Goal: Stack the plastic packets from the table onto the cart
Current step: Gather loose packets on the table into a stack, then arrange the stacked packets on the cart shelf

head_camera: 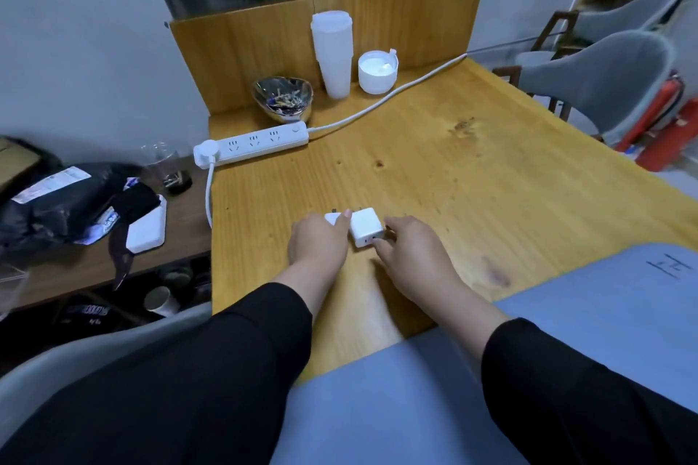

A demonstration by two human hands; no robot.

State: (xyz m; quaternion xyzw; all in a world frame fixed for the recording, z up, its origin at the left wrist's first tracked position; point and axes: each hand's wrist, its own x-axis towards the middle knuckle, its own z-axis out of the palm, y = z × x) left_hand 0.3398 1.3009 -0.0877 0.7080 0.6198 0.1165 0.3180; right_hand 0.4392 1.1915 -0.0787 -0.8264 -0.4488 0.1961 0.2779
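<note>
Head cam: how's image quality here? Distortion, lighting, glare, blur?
Head view: strong wide-angle bending, the table edges and the back panel bow; light dim and even, the hands cast soft shadows; faint sheen on the wood, no harsh glare; the white chargers between the left hand and the right hand look slightly washed out and soft; the corners are dark and blurrier.

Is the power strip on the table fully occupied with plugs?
No. The power strip has one round white plug at its left end, while its other sockets are visibly unoccupied.

Two hands' grip on white chargers (365, 227) atop wooden table (491, 177)
</note>
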